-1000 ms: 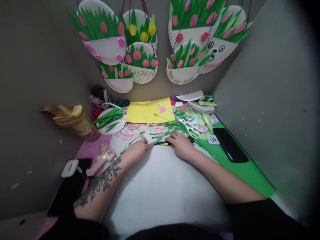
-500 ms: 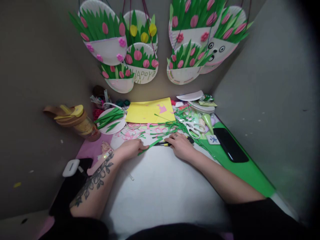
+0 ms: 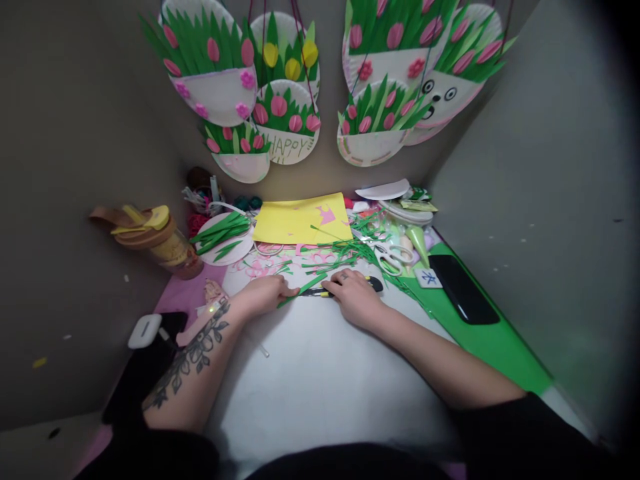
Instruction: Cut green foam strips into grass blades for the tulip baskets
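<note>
My left hand [image 3: 267, 293] is closed, with its fingertips holding down a narrow green paper strip [image 3: 313, 283] on the white work surface [image 3: 320, 373]. The strip slants up to the right from my fingers. Wrapped round a black and yellow utility knife [image 3: 375, 285] is my right hand [image 3: 353, 297], palm down. The knife lies nearly flat and its blade points left, at the strip; I cannot tell whether the blade touches it. Cut green scraps [image 3: 350, 252] are heaped just beyond both hands. White-handled scissors [image 3: 393, 257] rest to the right of them.
Yellow paper [image 3: 295, 220] and a paper plate of green paper leaves [image 3: 225, 233] lie at the back. A cup [image 3: 170, 250] and an earbud case [image 3: 145, 331] are on the left, a black phone [image 3: 465, 289] on the right. Decorated paper plates [image 3: 215, 93] hang on the wall.
My right hand has slid slightly left with the utility knife, closer to the strip. My left hand keeps its hold. The whole view has shifted a little.
</note>
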Demonstrator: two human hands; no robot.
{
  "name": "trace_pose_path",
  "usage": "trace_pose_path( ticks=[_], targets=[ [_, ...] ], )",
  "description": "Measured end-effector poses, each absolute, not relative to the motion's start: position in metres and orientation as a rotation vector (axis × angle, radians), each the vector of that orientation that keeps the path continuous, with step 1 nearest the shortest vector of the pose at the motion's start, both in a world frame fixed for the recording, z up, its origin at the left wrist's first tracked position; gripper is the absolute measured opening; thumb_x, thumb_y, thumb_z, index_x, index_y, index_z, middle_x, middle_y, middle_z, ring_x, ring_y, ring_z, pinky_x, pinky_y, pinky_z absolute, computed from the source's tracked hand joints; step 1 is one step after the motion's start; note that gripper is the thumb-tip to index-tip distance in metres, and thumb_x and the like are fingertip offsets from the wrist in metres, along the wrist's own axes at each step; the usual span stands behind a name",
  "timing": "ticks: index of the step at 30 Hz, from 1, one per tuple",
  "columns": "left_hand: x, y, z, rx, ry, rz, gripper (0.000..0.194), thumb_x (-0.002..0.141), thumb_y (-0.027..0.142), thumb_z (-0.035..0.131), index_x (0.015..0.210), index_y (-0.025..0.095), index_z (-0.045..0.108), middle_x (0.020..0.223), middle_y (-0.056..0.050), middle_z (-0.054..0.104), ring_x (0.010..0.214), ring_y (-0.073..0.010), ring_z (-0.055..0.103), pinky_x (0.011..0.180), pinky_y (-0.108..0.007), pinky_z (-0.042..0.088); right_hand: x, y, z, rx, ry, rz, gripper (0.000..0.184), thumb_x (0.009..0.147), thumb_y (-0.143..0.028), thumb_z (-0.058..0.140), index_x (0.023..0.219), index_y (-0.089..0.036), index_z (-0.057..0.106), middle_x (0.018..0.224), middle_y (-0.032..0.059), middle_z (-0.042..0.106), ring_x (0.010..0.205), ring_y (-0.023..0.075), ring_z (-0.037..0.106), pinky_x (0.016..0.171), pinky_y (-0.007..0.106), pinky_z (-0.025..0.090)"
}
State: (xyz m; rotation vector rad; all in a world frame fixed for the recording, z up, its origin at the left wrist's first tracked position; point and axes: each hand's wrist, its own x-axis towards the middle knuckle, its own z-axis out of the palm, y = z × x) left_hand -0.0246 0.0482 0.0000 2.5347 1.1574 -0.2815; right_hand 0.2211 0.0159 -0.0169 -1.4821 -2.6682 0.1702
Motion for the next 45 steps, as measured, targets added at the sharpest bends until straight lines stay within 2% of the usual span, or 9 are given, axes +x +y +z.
trace_pose_path(
  ticks=[11,15,27,31,36,39,42,45],
  targets=[
    [-0.026,0.050,-0.004,2.526,1.142,-0.219,0.036,0.092,0.031,0.038,0.106,0.029,0.070,0.084,-0.004,0.064,0.068,-0.0144,0.055,0.056,-0.023,0.033,0.215,0.011,-0.018,-1.446,-2.686,0.198,0.039,0.085,-0.009,0.046,0.119,-0.022,0.061,0.108,0.0105,0.061,0.104,0.0262,0.046,0.085,0.037,0.032],
    [-0.025,0.049,-0.002,2.526,1.139,-0.233,0.036,0.092,0.030,0.038,0.111,0.029,0.068,0.086,-0.005,0.064,0.068,-0.0148,0.056,0.056,-0.023,0.033,0.208,0.009,-0.018,-1.424,-2.700,0.195,0.040,0.086,-0.011,0.046,0.122,-0.023,0.059,0.109,0.0108,0.061,0.104,0.0266,0.046,0.085,0.038,0.033],
    [-0.023,0.048,0.000,2.518,1.154,-0.192,0.040,0.094,0.040,0.035,0.103,0.026,0.071,0.083,-0.005,0.065,0.069,-0.0145,0.056,0.057,-0.023,0.034,0.184,0.000,-0.018,-1.328,-2.745,0.164,0.043,0.084,-0.009,0.045,0.124,-0.019,0.057,0.111,0.0145,0.060,0.104,0.0281,0.046,0.085,0.039,0.033],
    [-0.022,0.047,0.001,2.489,1.133,-0.150,0.042,0.094,0.042,0.034,0.100,0.026,0.072,0.083,-0.006,0.065,0.072,-0.0154,0.056,0.060,-0.023,0.036,0.182,-0.005,-0.017,-1.176,-2.768,0.261,0.041,0.086,-0.011,0.046,0.123,-0.023,0.058,0.111,0.0110,0.061,0.103,0.0257,0.047,0.086,0.038,0.034],
    [-0.026,0.051,0.000,2.445,1.039,-0.086,0.035,0.092,0.034,0.039,0.103,0.024,0.071,0.082,-0.005,0.065,0.074,-0.0150,0.056,0.066,-0.022,0.039,0.186,-0.012,-0.012,-0.991,-2.787,0.312,0.037,0.087,-0.015,0.048,0.122,-0.023,0.060,0.110,0.0089,0.061,0.101,0.0241,0.048,0.086,0.038,0.036],
    [-0.029,0.054,0.000,2.411,1.033,0.004,0.033,0.090,0.031,0.041,0.095,0.021,0.073,0.082,-0.005,0.066,0.076,-0.0153,0.058,0.069,-0.023,0.040,0.204,-0.010,-0.006,-1.111,-2.637,0.298,0.038,0.086,-0.018,0.052,0.123,-0.023,0.059,0.111,0.0084,0.062,0.103,0.0228,0.048,0.089,0.037,0.037],
    [-0.025,0.051,0.003,2.385,1.142,0.083,0.027,0.087,0.028,0.045,0.089,0.020,0.071,0.088,-0.005,0.068,0.083,-0.0167,0.059,0.073,-0.024,0.042,0.234,-0.001,-0.004,-1.425,-2.393,0.195,0.039,0.087,-0.020,0.052,0.126,-0.021,0.058,0.113,0.0097,0.061,0.105,0.0225,0.048,0.092,0.035,0.037],
    [-0.014,0.040,0.004,2.381,1.379,0.043,0.024,0.080,0.039,0.056,0.092,0.020,0.065,0.094,-0.006,0.066,0.081,-0.0197,0.060,0.068,-0.027,0.043,0.267,0.008,-0.011,-1.715,-2.297,0.098,0.040,0.086,-0.020,0.053,0.125,-0.022,0.059,0.109,0.0091,0.063,0.102,0.0241,0.050,0.089,0.036,0.039]
  ],
)
